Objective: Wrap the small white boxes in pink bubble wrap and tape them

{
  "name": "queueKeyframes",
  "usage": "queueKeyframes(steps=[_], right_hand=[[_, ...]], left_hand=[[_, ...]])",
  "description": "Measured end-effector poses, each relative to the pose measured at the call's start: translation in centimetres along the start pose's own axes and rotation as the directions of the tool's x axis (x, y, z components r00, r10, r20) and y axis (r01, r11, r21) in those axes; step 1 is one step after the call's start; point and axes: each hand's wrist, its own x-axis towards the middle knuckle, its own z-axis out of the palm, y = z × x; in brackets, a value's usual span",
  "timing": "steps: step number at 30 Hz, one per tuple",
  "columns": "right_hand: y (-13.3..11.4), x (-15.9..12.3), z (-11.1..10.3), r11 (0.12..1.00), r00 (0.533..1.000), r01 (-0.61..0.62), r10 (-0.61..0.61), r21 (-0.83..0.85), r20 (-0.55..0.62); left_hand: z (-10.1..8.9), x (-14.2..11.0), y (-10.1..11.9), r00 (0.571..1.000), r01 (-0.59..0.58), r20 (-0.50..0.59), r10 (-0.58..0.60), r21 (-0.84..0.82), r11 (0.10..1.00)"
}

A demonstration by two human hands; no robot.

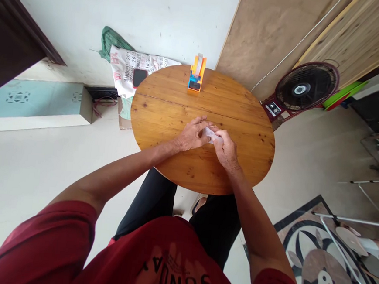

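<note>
I have the left hand (193, 134) and right hand (225, 148) pinching white paper (212, 135), probably light, easily creased, best held at opposite ends.

The place is looking like a home: a round wooden table (166, 101) is standing mid-frame, a maroon-framed fan (307, 88) is sitting at upper right, a panda-patterned floor covering (324, 281) is lying at lower right, and pale flooring (59, 166) is spreading at left.
</note>
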Motion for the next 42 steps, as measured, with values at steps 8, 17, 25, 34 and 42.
queueKeyframes(steps=[8,17,25,34,42], right_hand=[[2.2,-0.6,1.2,0.938,0.944,0.322,-0.329,-0.127,-0.033],[2.1,-2.8,1.6,0.877,0.937,0.313,-0.349,-0.365,-0.035],[1.9,-3.2,1.2,0.826,0.939,0.330,-0.339,-0.458,0.065],[2.1,-3.1,1.2,0.870,0.944,0.317,-0.329,-0.377,0.034],[2.5,-1.9,0.2,0.937,0.950,0.300,-0.310,-0.176,-0.030]], left_hand=[[-1.4,-1.3,-0.8,0.961,-0.258,0.162,0.222,0.251,0.933],[-0.8,-1.4,-2.0,0.934,-0.356,0.181,0.308,0.397,0.846],[-1.7,0.0,-2.8,0.894,-0.448,0.216,0.392,0.404,0.798],[0.2,1.6,-4.4,0.847,-0.523,0.194,0.494,0.146,0.840],[1.0,2.8,-3.7,0.911,-0.382,0.121,0.393,-0.106,0.918]])
